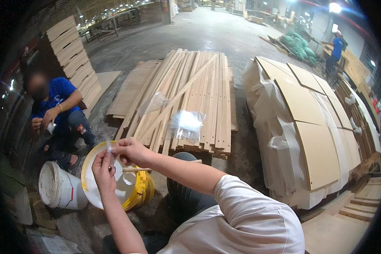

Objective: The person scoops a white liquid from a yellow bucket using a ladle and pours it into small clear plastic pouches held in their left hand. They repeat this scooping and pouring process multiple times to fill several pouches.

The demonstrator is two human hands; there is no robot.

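My left hand (103, 171) and my right hand (133, 151) meet over a yellow bucket (144, 192). Pinched between their fingertips is a small clear plastic bag (109, 146), and its contents are too small to make out. White material shows inside the bucket. A thin wooden stick (129, 169) lies across the bucket's opening and passes under my right forearm. Ahead, two clear plastic bags rest on a stack of long wooden strips (203, 80): a shiny, fuller bag (188, 124) and a flatter bag (155, 103).
Left of the yellow bucket stands a white bucket (55, 186). A person in blue (59, 101) crouches behind it, holding something small and white. Wrapped panels (311, 144) are piled at the right, and boards (74, 51) rise at the far left. Another person (335, 50) stands far right.
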